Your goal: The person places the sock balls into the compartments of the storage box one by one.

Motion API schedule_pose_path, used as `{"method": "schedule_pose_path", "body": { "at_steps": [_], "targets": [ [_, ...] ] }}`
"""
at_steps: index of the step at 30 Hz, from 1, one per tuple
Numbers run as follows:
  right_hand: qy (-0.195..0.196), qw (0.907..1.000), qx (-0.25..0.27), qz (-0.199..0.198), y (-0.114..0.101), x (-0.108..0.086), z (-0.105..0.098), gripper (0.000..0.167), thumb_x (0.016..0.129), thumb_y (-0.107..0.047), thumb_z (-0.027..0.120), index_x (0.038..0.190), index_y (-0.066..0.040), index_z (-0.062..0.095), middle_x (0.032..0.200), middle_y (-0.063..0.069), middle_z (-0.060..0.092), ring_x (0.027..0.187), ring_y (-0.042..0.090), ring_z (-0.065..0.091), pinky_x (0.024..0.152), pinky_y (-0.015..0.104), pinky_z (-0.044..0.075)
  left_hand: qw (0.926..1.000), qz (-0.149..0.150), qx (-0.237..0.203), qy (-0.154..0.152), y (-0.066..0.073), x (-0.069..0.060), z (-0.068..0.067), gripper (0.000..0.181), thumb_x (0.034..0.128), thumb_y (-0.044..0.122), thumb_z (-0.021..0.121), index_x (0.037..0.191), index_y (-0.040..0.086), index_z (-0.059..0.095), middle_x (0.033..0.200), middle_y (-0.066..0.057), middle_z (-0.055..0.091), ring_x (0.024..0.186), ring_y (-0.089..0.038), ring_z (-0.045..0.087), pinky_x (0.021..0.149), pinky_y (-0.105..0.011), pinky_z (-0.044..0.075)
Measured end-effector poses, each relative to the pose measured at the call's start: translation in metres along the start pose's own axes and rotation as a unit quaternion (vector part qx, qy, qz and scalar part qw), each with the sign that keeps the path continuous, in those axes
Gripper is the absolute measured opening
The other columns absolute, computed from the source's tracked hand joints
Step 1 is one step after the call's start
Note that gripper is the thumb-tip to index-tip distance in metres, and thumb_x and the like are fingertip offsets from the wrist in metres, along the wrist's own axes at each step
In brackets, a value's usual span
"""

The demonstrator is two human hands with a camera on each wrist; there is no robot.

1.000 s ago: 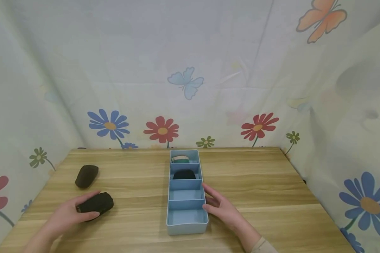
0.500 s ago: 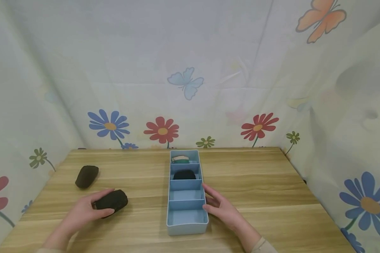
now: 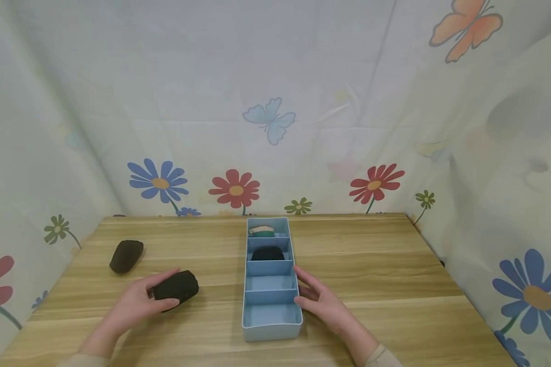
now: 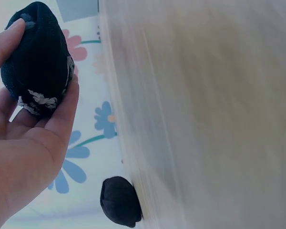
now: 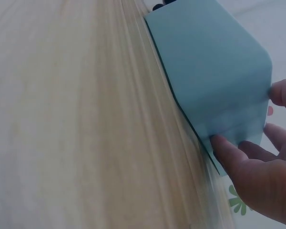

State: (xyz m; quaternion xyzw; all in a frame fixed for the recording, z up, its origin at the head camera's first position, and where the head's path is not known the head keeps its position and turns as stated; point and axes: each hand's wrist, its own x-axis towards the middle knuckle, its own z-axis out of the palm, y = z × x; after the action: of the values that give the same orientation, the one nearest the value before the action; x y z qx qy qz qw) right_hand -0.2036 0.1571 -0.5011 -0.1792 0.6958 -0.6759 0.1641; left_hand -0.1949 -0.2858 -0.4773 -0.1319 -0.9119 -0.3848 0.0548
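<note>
My left hand (image 3: 135, 307) grips a rolled-up bundle of black socks (image 3: 178, 287) above the left part of the table. In the left wrist view, white marks show on this knitted bundle (image 4: 37, 62), with the thumb on one side and fingers around the other. A long light-blue divided box (image 3: 272, 333) stands mid-table. Against its right wall rest the fingertips of my right hand (image 3: 325, 307), fingers loosely extended. The box's farthest compartment holds a green and beige fabric roll (image 3: 261, 232); a black bundle (image 3: 268, 253) occupies the one before it. The two nearest compartments are bare.
Another dark rolled bundle (image 3: 126, 256) lies on the wooden table (image 3: 372, 255) at the far left. A flower-printed curtain (image 3: 312, 168) borders the table at the back and both sides.
My left hand has carried the black socks to the right and slightly farther from me, towards the box. The right hand and the box have stayed in place.
</note>
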Motion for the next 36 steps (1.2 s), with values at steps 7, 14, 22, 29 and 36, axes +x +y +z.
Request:
{"method": "schedule_pose_path", "body": {
  "at_steps": [7, 14, 22, 29, 36],
  "targets": [
    [0.000, 1.0000, 0.002, -0.001, 0.000, 0.000, 0.000, 0.071, 0.096, -0.004, 0.063, 0.156, -0.005, 0.027, 0.160, 0.024, 0.019, 0.138, 0.045, 0.034, 0.105, 0.038, 0.042, 1.0000, 0.007, -0.004, 0.002, 0.009, 0.007, 0.008, 0.069, 0.0754, 0.035, 0.087, 0.137, 0.014, 0.062, 0.127, -0.011, 0.065, 0.109, -0.026, 0.059, 0.082, -0.025, 0.049],
    [-0.001, 1.0000, 0.003, -0.002, 0.000, 0.000, 0.000, 0.071, 0.096, -0.003, 0.063, 0.157, -0.006, 0.026, 0.160, 0.023, 0.019, 0.139, 0.045, 0.034, 0.105, 0.038, 0.042, 0.9984, -0.001, -0.053, -0.019, 0.019, 0.013, 0.019, 0.071, 0.0760, 0.032, 0.087, 0.139, 0.014, 0.060, 0.129, -0.016, 0.063, 0.108, -0.027, 0.059, 0.080, -0.026, 0.050],
    [-0.002, 1.0000, 0.005, -0.002, 0.001, 0.000, 0.000, 0.071, 0.096, -0.003, 0.063, 0.157, -0.006, 0.026, 0.161, 0.023, 0.018, 0.139, 0.045, 0.034, 0.105, 0.036, 0.043, 0.9982, 0.010, -0.057, -0.016, 0.036, 0.018, 0.031, 0.070, 0.0761, 0.034, 0.087, 0.138, 0.016, 0.060, 0.132, -0.009, 0.063, 0.117, -0.030, 0.058, 0.089, -0.031, 0.049],
    [0.002, 1.0000, 0.004, 0.001, 0.000, -0.001, 0.000, 0.072, 0.095, -0.004, 0.064, 0.156, -0.005, 0.026, 0.160, 0.023, 0.019, 0.140, 0.045, 0.033, 0.105, 0.036, 0.043, 0.9927, 0.029, -0.114, -0.027, 0.054, 0.025, 0.042, 0.067, 0.0769, 0.028, 0.087, 0.138, 0.016, 0.061, 0.135, -0.007, 0.061, 0.121, -0.029, 0.056, 0.093, -0.026, 0.048],
    [0.003, 1.0000, -0.003, 0.002, -0.001, -0.001, 0.000, 0.071, 0.096, -0.004, 0.063, 0.156, -0.006, 0.027, 0.160, 0.023, 0.020, 0.140, 0.045, 0.033, 0.106, 0.038, 0.042, 0.9866, 0.040, -0.154, -0.036, 0.071, 0.033, 0.052, 0.067, 0.0776, 0.027, 0.086, 0.138, 0.018, 0.060, 0.137, -0.007, 0.059, 0.123, -0.030, 0.054, 0.096, -0.028, 0.047]
  ]
}}
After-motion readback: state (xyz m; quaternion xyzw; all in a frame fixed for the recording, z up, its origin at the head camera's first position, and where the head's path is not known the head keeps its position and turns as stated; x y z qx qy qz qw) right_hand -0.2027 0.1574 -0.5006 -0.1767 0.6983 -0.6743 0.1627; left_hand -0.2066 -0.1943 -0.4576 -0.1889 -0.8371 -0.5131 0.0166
